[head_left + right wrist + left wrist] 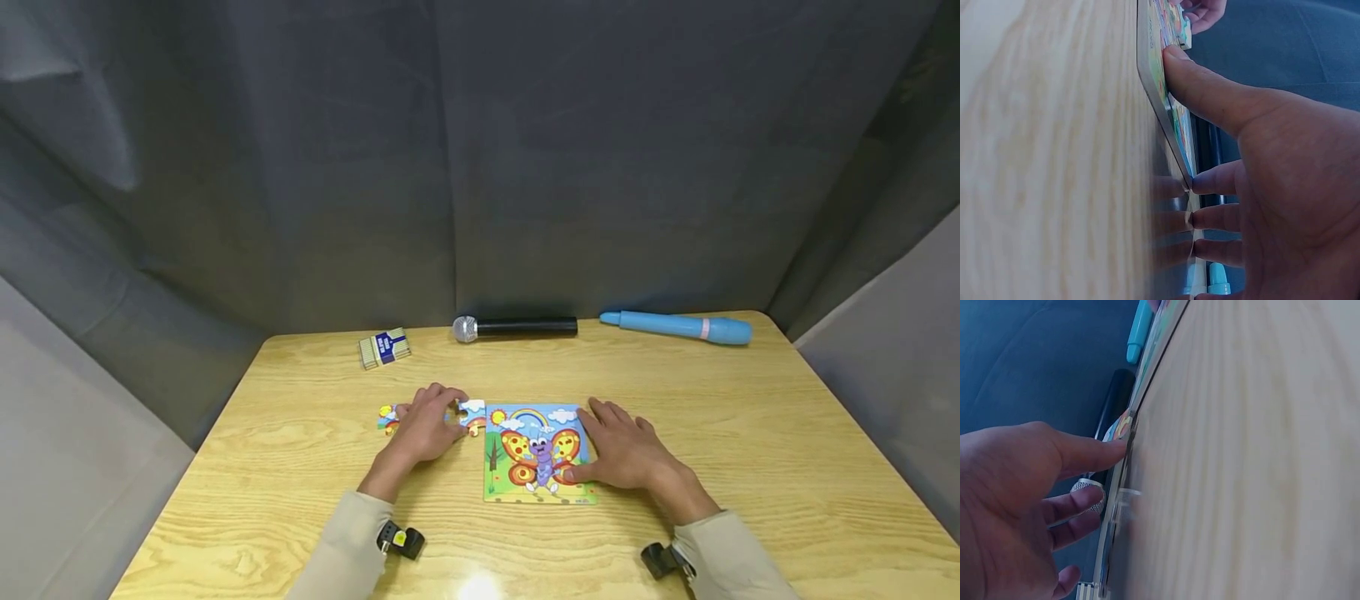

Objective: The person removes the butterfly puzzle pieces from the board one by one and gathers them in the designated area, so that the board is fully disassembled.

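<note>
In the head view a square butterfly puzzle (pixel 540 454) lies on the table. My left hand (pixel 427 425) is at its upper left, thumb and index finger at the edges of a puzzle piece (pixel 472 412) with cloud and rainbow colours. That piece sits right beside the puzzle's left edge. More loose pieces (pixel 386 414) lie partly hidden under the same hand. My right hand (pixel 626 446) rests at the puzzle's right edge, its thumb (pixel 1194 75) on the printed face and its other fingers stretched out along the side, fingertips down by the table.
Along the back of the table (pixel 300 467) lie a box of cotton swabs or sticks (pixel 385 347), a black microphone (pixel 525 327) with a silver head, and a light blue microphone-shaped pen (pixel 675 326). A dark curtain (pixel 525 167) hangs behind.
</note>
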{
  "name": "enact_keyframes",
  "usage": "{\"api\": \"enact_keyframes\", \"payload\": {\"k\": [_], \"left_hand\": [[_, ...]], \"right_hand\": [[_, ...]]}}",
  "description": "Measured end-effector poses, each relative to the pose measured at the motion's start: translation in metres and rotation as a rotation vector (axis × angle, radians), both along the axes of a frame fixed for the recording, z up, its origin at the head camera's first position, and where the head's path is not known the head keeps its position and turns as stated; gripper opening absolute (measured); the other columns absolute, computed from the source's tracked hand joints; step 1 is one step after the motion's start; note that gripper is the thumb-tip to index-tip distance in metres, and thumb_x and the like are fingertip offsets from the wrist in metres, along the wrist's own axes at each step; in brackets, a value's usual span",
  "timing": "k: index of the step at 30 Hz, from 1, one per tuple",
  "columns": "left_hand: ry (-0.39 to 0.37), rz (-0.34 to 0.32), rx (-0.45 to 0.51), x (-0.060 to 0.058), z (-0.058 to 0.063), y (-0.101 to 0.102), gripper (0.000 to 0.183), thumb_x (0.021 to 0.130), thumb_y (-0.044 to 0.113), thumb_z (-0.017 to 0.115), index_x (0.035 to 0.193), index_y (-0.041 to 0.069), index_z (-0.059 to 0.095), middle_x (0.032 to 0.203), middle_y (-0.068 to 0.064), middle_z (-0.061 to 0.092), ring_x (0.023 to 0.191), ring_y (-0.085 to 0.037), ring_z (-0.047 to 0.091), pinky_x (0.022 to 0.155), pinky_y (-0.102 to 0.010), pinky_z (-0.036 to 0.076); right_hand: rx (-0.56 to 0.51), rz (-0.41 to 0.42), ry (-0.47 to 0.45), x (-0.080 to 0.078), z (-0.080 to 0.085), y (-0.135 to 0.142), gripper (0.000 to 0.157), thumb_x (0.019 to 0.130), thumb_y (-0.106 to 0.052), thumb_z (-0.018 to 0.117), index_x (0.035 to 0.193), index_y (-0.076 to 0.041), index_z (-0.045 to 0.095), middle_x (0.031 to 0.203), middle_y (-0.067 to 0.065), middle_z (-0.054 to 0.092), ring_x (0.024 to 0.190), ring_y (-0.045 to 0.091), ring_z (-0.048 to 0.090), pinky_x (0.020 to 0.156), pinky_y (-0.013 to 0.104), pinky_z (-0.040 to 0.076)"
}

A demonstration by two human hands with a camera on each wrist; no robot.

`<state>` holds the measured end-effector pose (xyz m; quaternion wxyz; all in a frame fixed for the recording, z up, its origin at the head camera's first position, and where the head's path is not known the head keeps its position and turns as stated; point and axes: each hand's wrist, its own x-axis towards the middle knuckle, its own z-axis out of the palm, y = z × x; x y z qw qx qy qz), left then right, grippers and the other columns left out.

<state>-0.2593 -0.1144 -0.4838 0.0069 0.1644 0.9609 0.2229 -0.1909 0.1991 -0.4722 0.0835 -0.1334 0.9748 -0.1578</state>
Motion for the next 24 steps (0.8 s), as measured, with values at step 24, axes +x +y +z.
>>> {"api": "enact_keyframes", "payload": {"k": [24], "left_hand": [[-0.123, 0.050, 0.011, -0.0012, 0.0015, -0.0094, 0.043, 0.078, 0.021, 0.073, 0.120, 0.023, 0.064, 0.125, 0.000, 0.054, 0.113, -0.022, 0.042, 0.092, -0.058, 0.025]], "right_hand": [[-0.002, -0.020, -0.012, 0.0004, -0.0002, -0.0003, 0.106, 0.071, -0.071, 0.068, 0.148, -0.006, 0.037, 0.156, 0.021, 0.028, 0.141, 0.045, 0.027, 0.103, 0.072, 0.022]]}}
